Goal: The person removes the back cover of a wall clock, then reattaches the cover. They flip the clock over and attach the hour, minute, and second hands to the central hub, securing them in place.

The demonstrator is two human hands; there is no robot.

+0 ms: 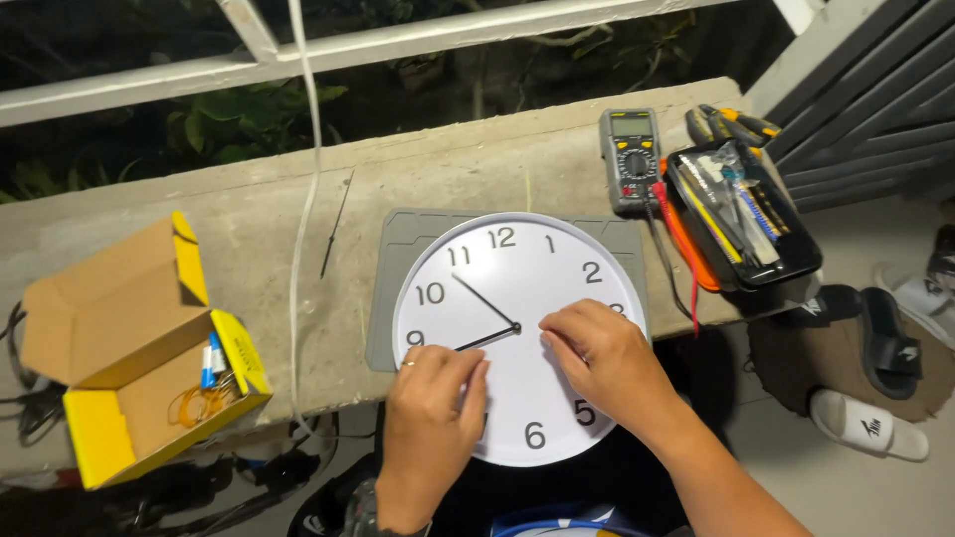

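Clock (517,328) on grey mat (408,239) | left hand (430,418) pinching a clock pointer | right hand (597,358) resting loose on dial

A round wall clock (517,338) lies face-up on a work mat (413,234) on a concrete ledge (249,224). Both hands rest on the clock: left hand (433,403) over its lower left, right hand (597,358) over its lower right. Left of the clock sits an open cardboard box (129,348). Right of the clock lie a multimeter (631,159) and, further right, a tool tray (741,214). Behind the clock runs a railing (348,45).
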